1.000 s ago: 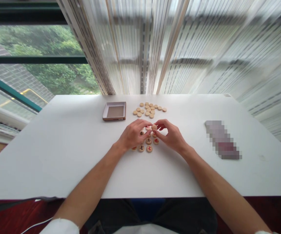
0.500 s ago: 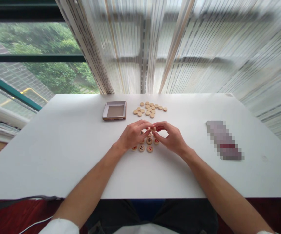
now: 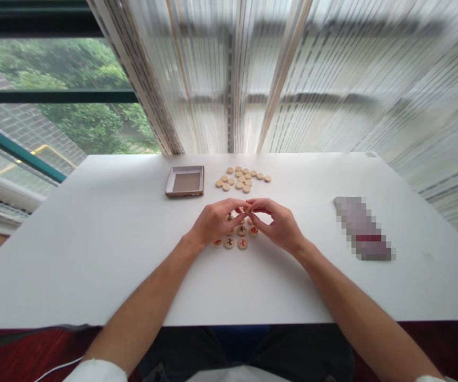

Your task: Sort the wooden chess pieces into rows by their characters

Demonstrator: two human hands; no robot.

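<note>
My left hand (image 3: 214,223) and my right hand (image 3: 279,223) meet above the middle of the table. Between their fingertips is a small round wooden xiangqi piece (image 3: 248,209), pinched from both sides and largely covered. Below the hands, xiangqi pieces lie face up in rows. A black-marked piece (image 3: 229,243) and a red-marked piece (image 3: 242,243) are in the nearest row. Behind them sit another black-marked piece (image 3: 241,231) and a red one (image 3: 253,230). My fingers partly hide the farther pieces and those at the left.
Beyond the hands, several blank-looking wooden discs (image 3: 246,189) are scattered. An open shallow box (image 3: 168,194) stands to their left. A pixelated flat object (image 3: 362,228) lies at the right of the white table (image 3: 94,239). Striped curtains (image 3: 213,79) hang behind the far edge.
The fingertips have drawn closer around the held piece, which shows less now. The whole view has shifted slightly; the pieces on the table keep their arrangement.
</note>
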